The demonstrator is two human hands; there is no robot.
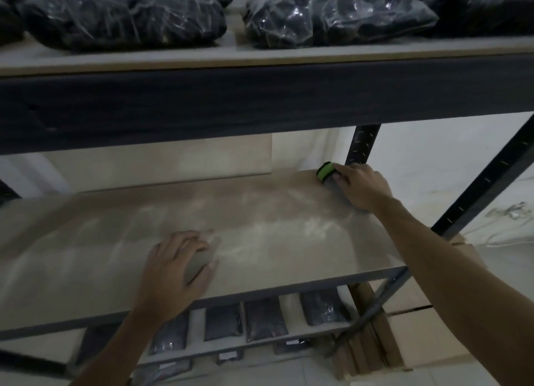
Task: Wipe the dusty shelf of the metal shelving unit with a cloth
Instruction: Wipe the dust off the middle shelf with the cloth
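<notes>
right hand [362,189] pressing a grey-green cloth [326,173] into the dusty shelf's [115,241] back corner, fingers closed over it, left hand [177,263] flat, open, holding nothing

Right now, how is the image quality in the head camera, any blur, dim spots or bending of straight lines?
Head view: dim overall; the dusty shelf is smeared with soft blur, and the left hand looks slightly blurred too. Head view: the right hand on the green-edged cloth is sharper. Head view: wide-angle bending tilts the upright post, and the plastic-wrapped bundles above catch small glints.
</notes>
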